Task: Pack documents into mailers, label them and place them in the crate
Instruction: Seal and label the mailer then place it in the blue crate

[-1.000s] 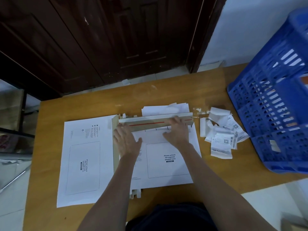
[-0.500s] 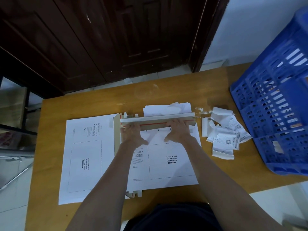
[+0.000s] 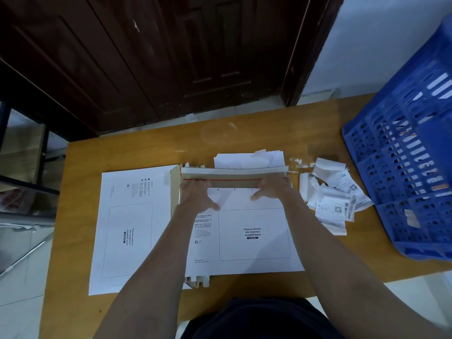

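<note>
Two flat white cardboard mailers (image 3: 247,238) (image 3: 129,231) lie on the one wooden table (image 3: 146,148), over more beneath, perhaps several. One blue slotted plastic crate (image 3: 403,152). One loose heap of white printed labels (image 3: 335,201), too jumbled to count. Two bare hands (image 3: 198,196) (image 3: 272,189).

the white cardboard mailer (image 3: 244,241) lies flat on the tabletop (image 3: 146,152), print side up, its brown flap (image 3: 234,182) with a red strip raised at the far edge. a second mailer (image 3: 127,228) lies flat just left. crumpled labels (image 3: 335,201) lie between mailer and blue crate (image 3: 403,155).
</note>
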`<action>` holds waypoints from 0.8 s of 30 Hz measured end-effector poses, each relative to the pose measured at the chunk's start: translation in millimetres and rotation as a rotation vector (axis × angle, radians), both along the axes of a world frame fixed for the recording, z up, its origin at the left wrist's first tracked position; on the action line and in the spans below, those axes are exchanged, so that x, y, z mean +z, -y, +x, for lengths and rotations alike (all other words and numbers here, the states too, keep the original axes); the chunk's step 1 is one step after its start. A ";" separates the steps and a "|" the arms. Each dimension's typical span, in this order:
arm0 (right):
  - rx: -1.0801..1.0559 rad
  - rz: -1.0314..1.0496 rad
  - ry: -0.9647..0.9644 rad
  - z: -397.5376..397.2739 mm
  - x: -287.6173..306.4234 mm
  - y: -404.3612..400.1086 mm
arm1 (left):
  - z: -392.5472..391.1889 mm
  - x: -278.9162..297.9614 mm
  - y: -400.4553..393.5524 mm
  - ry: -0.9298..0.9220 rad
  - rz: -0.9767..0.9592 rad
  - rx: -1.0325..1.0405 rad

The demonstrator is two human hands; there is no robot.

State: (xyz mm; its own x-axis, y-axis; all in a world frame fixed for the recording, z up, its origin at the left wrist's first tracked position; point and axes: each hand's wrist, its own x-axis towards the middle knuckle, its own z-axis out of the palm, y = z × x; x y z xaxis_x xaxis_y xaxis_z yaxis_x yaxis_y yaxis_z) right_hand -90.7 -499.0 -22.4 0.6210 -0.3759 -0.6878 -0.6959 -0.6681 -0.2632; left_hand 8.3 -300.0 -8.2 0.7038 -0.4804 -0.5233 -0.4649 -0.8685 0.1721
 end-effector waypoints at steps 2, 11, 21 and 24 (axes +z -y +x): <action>0.019 0.010 -0.012 0.1 -2.6 2.8 | 0.3 1.0 -0.1 -0.016 -0.015 0.005; 0.038 -0.042 -0.043 1.1 -9.4 3.5 | 2.6 3.3 -8.1 -0.048 -0.065 0.079; -0.031 -0.065 -0.026 -1.5 -13.0 0.9 | 0.1 -5.2 -9.7 -0.070 -0.034 0.084; -0.043 -0.088 0.002 -3.5 -15.9 -0.2 | -1.3 -9.9 -9.7 -0.065 -0.015 0.071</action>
State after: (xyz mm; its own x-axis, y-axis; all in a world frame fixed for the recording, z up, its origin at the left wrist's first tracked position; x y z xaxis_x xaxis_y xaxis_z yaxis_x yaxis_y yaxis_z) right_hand -94.2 -498.8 -38.4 0.6044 -0.4609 -0.6498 -0.7240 -0.6582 -0.2066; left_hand 7.0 -290.3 -18.1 0.7007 -0.4390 -0.5624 -0.3899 -0.8958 0.2134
